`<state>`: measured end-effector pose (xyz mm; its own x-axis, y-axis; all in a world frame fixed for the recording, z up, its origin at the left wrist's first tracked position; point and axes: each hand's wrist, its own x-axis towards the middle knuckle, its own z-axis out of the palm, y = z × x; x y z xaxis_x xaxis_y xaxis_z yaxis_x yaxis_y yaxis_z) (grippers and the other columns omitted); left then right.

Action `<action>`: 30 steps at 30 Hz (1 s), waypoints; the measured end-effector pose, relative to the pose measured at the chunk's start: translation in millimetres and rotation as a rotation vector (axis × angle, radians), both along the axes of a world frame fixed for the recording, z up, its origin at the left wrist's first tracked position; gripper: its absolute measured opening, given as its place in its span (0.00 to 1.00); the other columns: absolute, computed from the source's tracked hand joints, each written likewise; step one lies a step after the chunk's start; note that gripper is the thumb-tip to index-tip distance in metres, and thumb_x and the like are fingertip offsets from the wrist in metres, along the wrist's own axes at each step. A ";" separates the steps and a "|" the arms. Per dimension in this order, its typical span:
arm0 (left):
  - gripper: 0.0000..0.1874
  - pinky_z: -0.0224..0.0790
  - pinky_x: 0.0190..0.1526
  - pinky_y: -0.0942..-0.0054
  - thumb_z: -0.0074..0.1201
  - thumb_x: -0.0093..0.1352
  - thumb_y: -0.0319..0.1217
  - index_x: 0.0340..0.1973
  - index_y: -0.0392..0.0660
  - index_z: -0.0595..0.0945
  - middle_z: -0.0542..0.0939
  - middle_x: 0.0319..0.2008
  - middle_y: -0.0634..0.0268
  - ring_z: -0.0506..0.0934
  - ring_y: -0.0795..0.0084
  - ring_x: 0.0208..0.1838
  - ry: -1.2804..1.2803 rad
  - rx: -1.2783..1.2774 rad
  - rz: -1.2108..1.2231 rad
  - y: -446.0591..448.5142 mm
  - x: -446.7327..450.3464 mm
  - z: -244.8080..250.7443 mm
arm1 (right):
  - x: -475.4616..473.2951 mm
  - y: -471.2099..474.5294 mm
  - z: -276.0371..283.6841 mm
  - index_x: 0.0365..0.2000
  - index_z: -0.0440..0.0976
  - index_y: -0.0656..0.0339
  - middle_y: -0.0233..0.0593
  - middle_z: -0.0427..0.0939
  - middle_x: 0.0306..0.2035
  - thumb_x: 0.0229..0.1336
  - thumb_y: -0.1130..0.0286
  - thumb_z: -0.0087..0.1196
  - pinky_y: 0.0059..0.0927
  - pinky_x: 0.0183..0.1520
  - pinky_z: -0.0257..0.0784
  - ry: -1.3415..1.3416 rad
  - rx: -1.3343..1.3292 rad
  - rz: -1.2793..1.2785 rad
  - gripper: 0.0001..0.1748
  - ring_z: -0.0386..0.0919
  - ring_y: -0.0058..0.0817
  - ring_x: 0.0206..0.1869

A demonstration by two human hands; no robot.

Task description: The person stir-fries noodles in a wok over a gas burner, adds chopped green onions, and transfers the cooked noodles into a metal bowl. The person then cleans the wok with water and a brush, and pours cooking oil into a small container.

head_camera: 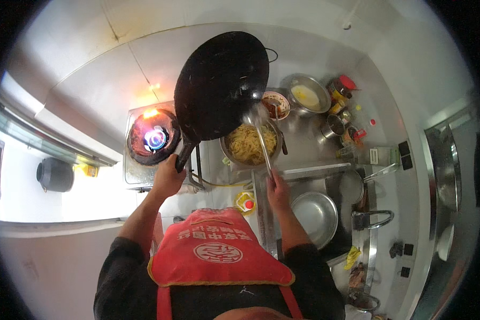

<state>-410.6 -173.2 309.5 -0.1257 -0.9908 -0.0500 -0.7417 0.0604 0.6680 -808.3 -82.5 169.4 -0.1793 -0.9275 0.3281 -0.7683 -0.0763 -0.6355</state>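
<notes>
My left hand [169, 179] grips the handle of a black wok [224, 88], which is raised and steeply tilted between the burner and the counter. In my right hand [278, 190] is a long-handled metal ladle [263, 148]; its blurred head is at the wok's lower right rim. Just below that rim stands a metal basin [223, 149] with pale yellow shredded food [252, 144] in it. A gas burner [156, 139] is lit at the left, with blue flame in the middle and orange flame at the back.
Behind the basin are a bowl of dark red sauce [273, 107] with a spoon and a metal bowl of pale liquid [306, 96]. Jars [340, 90] crowd the back right. A sink [266, 224] holds a metal basin [315, 220]. An oil jug [246, 203] stands low beside it.
</notes>
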 end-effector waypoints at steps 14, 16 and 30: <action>0.15 0.71 0.43 0.44 0.60 0.66 0.31 0.45 0.39 0.76 0.81 0.33 0.38 0.80 0.32 0.44 -0.010 0.023 0.042 4.2 0.7 -2.8 | 3.0 75.5 -37.3 0.66 0.71 0.60 0.55 0.84 0.44 0.68 0.68 0.60 0.47 0.44 0.80 0.068 0.015 0.043 0.28 0.84 0.51 0.42; 0.17 0.73 0.34 0.53 0.61 0.67 0.29 0.49 0.38 0.75 0.80 0.29 0.46 0.81 0.49 0.34 0.039 0.059 0.021 -1.1 14.4 -7.4 | 0.1 92.5 -34.5 0.67 0.70 0.61 0.55 0.84 0.44 0.69 0.68 0.60 0.44 0.43 0.80 0.035 0.063 0.016 0.29 0.84 0.48 0.41; 0.07 0.69 0.20 0.72 0.58 0.68 0.25 0.36 0.41 0.74 0.74 0.21 0.67 0.73 0.75 0.19 0.889 0.544 0.400 26.2 139.6 -30.1 | 147.7 -2.6 115.1 0.70 0.63 0.61 0.32 0.76 0.26 0.70 0.73 0.54 0.26 0.20 0.70 -1.278 0.470 0.324 0.31 0.72 0.20 0.17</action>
